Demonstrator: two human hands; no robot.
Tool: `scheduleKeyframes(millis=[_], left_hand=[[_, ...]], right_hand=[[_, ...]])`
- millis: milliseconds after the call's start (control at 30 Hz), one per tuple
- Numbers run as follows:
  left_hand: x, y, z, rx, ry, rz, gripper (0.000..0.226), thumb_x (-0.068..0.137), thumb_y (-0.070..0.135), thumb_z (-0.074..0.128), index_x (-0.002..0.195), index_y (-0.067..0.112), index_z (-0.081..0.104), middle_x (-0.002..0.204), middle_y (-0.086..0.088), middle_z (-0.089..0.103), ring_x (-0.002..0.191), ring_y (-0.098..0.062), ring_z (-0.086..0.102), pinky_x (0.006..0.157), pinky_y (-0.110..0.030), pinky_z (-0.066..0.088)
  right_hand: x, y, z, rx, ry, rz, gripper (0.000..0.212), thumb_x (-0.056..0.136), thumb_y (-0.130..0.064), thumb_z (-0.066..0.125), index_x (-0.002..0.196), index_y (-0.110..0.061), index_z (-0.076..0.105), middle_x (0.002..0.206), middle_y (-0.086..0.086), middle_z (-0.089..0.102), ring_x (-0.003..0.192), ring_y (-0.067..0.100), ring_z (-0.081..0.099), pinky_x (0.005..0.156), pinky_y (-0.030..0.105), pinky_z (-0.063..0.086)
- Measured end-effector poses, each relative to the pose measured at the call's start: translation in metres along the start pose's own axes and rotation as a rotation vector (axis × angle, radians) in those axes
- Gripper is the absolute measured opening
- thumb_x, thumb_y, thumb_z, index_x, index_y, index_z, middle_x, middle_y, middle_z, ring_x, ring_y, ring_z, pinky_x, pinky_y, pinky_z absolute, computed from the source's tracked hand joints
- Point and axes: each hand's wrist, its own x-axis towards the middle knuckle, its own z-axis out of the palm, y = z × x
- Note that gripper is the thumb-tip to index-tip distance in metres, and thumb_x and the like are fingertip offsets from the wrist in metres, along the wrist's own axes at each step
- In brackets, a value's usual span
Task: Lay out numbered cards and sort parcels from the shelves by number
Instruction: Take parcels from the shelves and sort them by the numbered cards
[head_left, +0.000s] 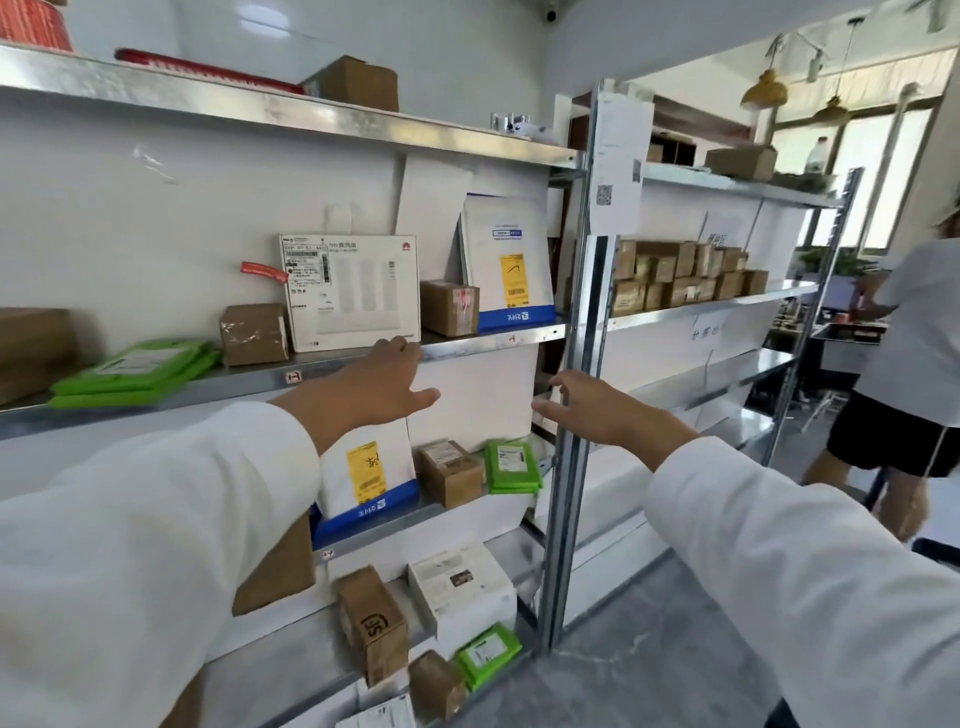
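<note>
Parcel shelves, seen from my head. Far left, green soft mailers (137, 370) lie flat on the middle shelf (249, 382), beside a small brown box (254, 334). My left hand (382, 382), grip open and empty, reaches the shelf edge just below the flat white carton (350, 291), which stands upright. I judge it light, stiff and smooth; hold it by both side edges. My right hand (592, 405), fingers spread, holds nothing near the steel upright (576, 364). No numbered cards visible.
</note>
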Motion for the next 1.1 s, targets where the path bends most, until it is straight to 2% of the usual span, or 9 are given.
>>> scheduleKeyframes(millis=[200,367,467,600,700,833,1100], left_hand=[[0.051,0.029,0.005,-0.007,0.032,0.051,0.056,0.093,0.047,0.052,0.133,0.009,0.042,0.131,-0.009,0.043,0.119,-0.024,0.041,0.097,-0.039,0.042],[0.1,0.038,0.018,-0.014,0.037,0.06,0.058,0.093,0.046,0.053,0.135,0.009,0.04,0.137,-0.011,0.041,0.125,-0.026,0.039,0.1,-0.043,0.042],[0.133,0.04,0.028,-0.049,0.054,0.06,0.054,0.093,0.045,0.053,0.131,0.009,0.042,0.133,-0.01,0.043,0.119,-0.024,0.042,0.092,-0.034,0.042],[0.181,0.036,0.044,-0.069,0.075,0.057,0.056,0.093,0.046,0.052,0.134,0.009,0.041,0.135,-0.01,0.043,0.12,-0.023,0.043,0.09,-0.032,0.04],[0.219,0.029,0.051,-0.079,0.063,0.051,0.052,0.093,0.045,0.052,0.131,0.01,0.042,0.133,-0.009,0.042,0.119,-0.023,0.042,0.083,-0.03,0.038],[0.27,0.017,0.051,-0.123,0.121,0.034,0.052,0.092,0.043,0.054,0.131,0.009,0.043,0.134,-0.008,0.043,0.123,-0.022,0.042,0.094,-0.032,0.039],[0.335,0.007,0.069,-0.1,0.067,0.013,0.054,0.093,0.042,0.053,0.132,0.007,0.04,0.133,-0.011,0.043,0.12,-0.023,0.043,0.097,-0.033,0.04]], right_hand=[[0.027,0.036,-0.021,0.033,0.035,0.011,0.059,0.092,-0.055,0.05,0.133,-0.015,0.042,0.132,0.008,0.051,0.113,0.023,0.052,0.097,0.041,0.045],[0.065,0.06,-0.03,0.002,0.038,-0.004,0.068,0.092,-0.056,0.05,0.142,-0.012,0.036,0.143,0.008,0.043,0.125,0.023,0.046,0.102,0.039,0.04],[0.093,0.07,-0.035,-0.006,0.045,-0.018,0.065,0.093,-0.052,0.05,0.141,-0.011,0.036,0.143,0.009,0.043,0.125,0.023,0.046,0.101,0.037,0.04],[0.138,0.08,-0.043,0.01,0.064,-0.03,0.054,0.096,-0.044,0.052,0.136,-0.009,0.041,0.131,0.009,0.051,0.101,0.016,0.048,0.085,0.029,0.039],[0.177,0.086,-0.051,-0.014,0.05,-0.037,0.054,0.095,-0.044,0.053,0.136,-0.012,0.041,0.13,0.008,0.05,0.099,0.015,0.047,0.082,0.028,0.039],[0.227,0.093,-0.058,-0.058,0.086,-0.053,0.056,0.095,-0.048,0.05,0.137,-0.013,0.039,0.138,0.009,0.047,0.117,0.021,0.05,0.087,0.029,0.039],[0.301,0.118,-0.044,-0.03,0.057,-0.007,0.053,0.093,-0.053,0.049,0.13,-0.015,0.041,0.127,0.004,0.048,0.105,0.018,0.053,0.085,0.033,0.046]])
